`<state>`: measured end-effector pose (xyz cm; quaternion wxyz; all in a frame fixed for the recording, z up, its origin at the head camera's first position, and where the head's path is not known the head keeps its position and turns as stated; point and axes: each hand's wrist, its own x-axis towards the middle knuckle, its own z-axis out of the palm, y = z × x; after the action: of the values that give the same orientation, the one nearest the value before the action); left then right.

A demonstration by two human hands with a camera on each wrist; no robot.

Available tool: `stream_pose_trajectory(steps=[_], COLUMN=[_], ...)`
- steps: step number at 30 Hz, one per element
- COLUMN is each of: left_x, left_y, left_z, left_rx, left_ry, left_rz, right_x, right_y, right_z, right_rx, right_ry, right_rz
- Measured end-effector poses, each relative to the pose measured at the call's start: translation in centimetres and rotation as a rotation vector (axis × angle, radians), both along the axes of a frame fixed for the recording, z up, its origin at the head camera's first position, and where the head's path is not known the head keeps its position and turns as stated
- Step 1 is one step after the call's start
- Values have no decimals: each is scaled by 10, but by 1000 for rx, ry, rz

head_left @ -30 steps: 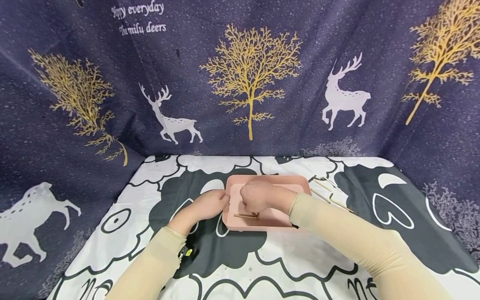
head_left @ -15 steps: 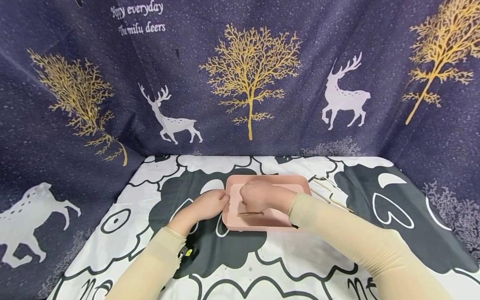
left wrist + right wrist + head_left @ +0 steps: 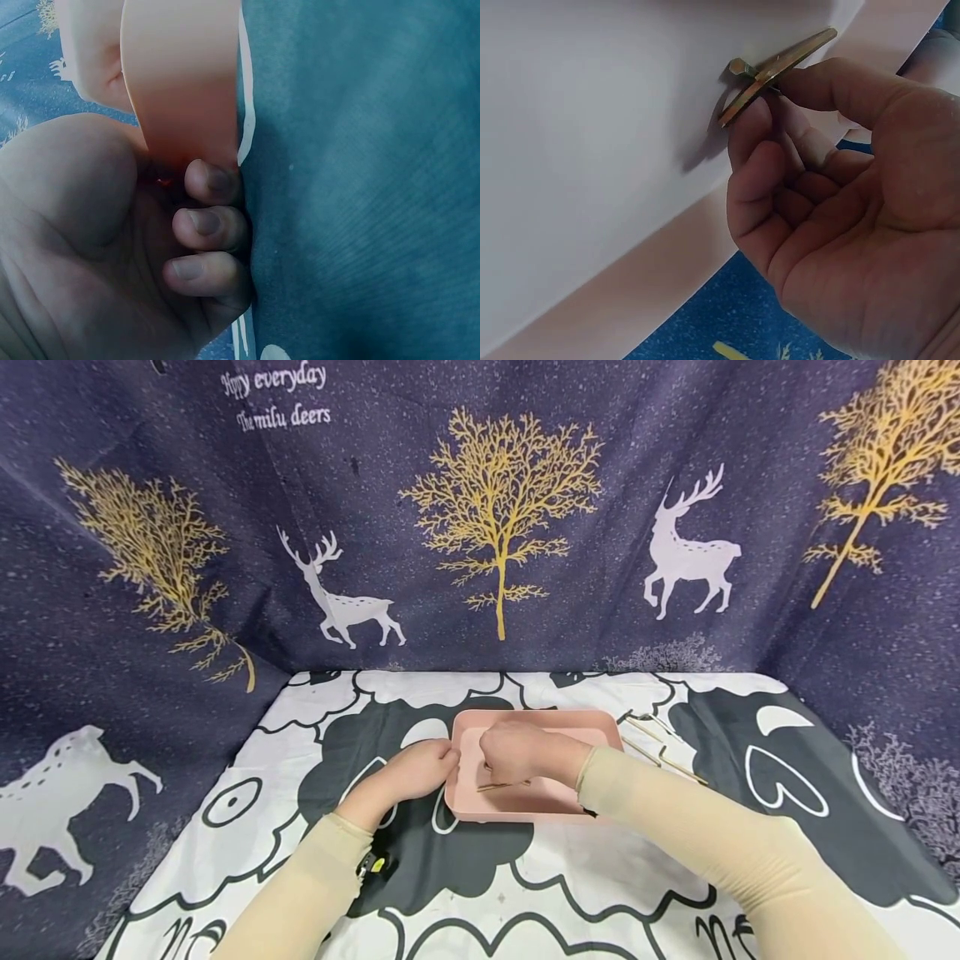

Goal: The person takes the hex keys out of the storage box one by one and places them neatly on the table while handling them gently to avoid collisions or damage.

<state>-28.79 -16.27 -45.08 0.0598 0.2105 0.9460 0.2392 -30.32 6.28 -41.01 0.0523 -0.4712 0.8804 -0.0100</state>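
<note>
Pinched brass keys between thumb and forefinger of the right hand, inside the pink tray, left of its middle and closer to its near edge. Could not tell the number held, nor any contact with the tray's floor. With the left hand, clamped the tray's left edge between thumb and curled fingers. Reached across the tray's near right corner with the right sleeve. Saw other keys lying on the table, just beyond the tray's right edge.
</note>
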Motion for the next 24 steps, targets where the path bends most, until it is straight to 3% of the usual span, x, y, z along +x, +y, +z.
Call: stream_pose_trajectory(steps=[4,5,7,12,19,24], left_x=[0,4,0,-13,7,7], left_y=[0,2,1,-4,5,3], left_z=[-1,5,-2,-20,8,8], left_rx=[-6,3,-6,-5,-16,5], left_ry=[2,-18,-3,19,-25,-33], left_rz=[3,9,1,-19,38,23], right_x=[1,1,7,5,2,0], right_y=[2,3,3,7,14,16], right_z=[-1,-1,8,5,11,11], right_rx=[-17,-25,-39,-116,-157,-183], right_ry=[-19,-29,-74,-142,-137,-145], right_rz=[1,2,-7,-20,12,39])
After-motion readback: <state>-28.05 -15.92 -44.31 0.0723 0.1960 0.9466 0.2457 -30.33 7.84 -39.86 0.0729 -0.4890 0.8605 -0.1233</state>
